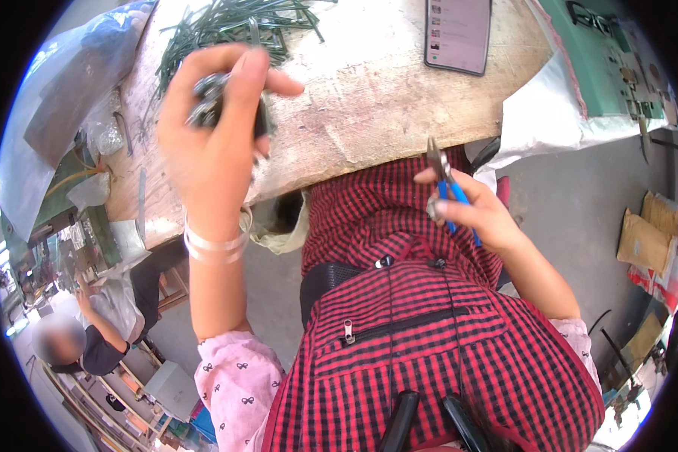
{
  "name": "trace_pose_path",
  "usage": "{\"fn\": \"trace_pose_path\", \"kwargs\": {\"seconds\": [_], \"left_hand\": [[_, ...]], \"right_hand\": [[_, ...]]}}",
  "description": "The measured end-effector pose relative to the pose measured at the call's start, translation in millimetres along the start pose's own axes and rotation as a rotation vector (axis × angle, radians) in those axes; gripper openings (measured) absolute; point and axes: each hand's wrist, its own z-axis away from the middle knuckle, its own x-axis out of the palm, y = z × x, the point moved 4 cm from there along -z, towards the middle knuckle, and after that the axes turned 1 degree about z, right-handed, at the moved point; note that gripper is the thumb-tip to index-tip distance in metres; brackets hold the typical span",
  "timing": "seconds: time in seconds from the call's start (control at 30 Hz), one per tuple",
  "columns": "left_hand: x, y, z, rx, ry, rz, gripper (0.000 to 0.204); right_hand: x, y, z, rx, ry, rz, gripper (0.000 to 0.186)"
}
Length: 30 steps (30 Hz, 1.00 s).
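Two grasps: left hand [217,139] on dark glossy pieces [210,94], right hand [488,211] on blue-handled pliers [461,194].
The pliers point forward by the near edge of the worktop [369,94], presumably so the thumb can also steady a small grey object [433,209]; the blurred pieces sit above the worktop near green strips [192,47], likely for short reach. Beyond lies a phone [459,38], its screen writing too small to read; no brand is legible.

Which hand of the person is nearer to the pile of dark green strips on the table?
Left: the left hand overlaps the lower part of the pile in this view. The right hand, holding blue-handled pliers, is farther off, by the table's near edge.
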Motion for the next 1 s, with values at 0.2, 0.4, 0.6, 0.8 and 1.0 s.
{"fn": "trace_pose_path", "kwargs": {"seconds": [0.2,0.4,0.6,0.8,1.0], "left_hand": [[9.8,-34.7,93.0,-0.346,-0.146,0.43,0.033],[19.3,-39.3,106.6,-0.595,-0.293,0.57,0.04],[9.7,-30.5,106.7,-0.631,-0.297,0.525,0.036],[10.9,-29.3,104.5,-0.646,-0.283,0.496,0.034],[9.8,-30.0,106.7,-0.708,-0.29,0.503,0.034]], "right_hand": [[23.1,-35.0,14.3,-0.143,0.159,0.55,0.052],[39.9,-96.8,14.6,-0.624,0.256,1.147,0.049],[43.5,-102.9,18.5,-0.688,0.271,1.318,0.055],[48.7,-98.6,22.8,-0.632,0.256,1.314,0.059],[58.0,-104.4,32.5,-0.587,0.25,1.474,0.063]]}}
